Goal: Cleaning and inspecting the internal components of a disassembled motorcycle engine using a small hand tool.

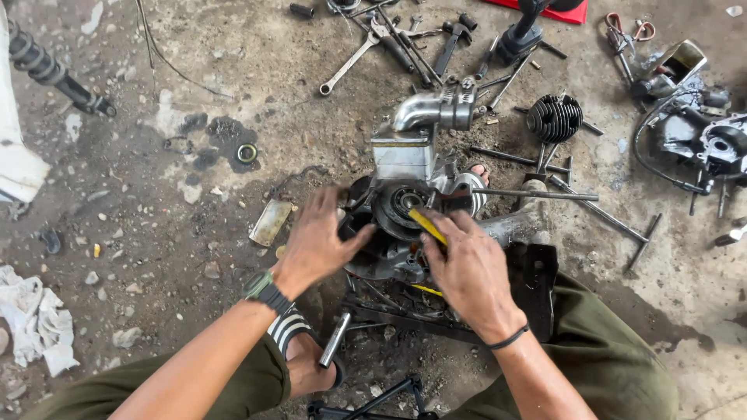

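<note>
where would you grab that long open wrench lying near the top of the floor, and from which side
Probably the middle of the wrench shaft, coming straight down from above. It lies flat on the concrete floor, slanting from its ring end at lower left to its jaw end at upper right. The shaft is slim and bare on both sides, while the jaw end runs into a heap of other tools.

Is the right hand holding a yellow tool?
Yes, the right hand grips a yellow-handled tool against the engine.
</note>
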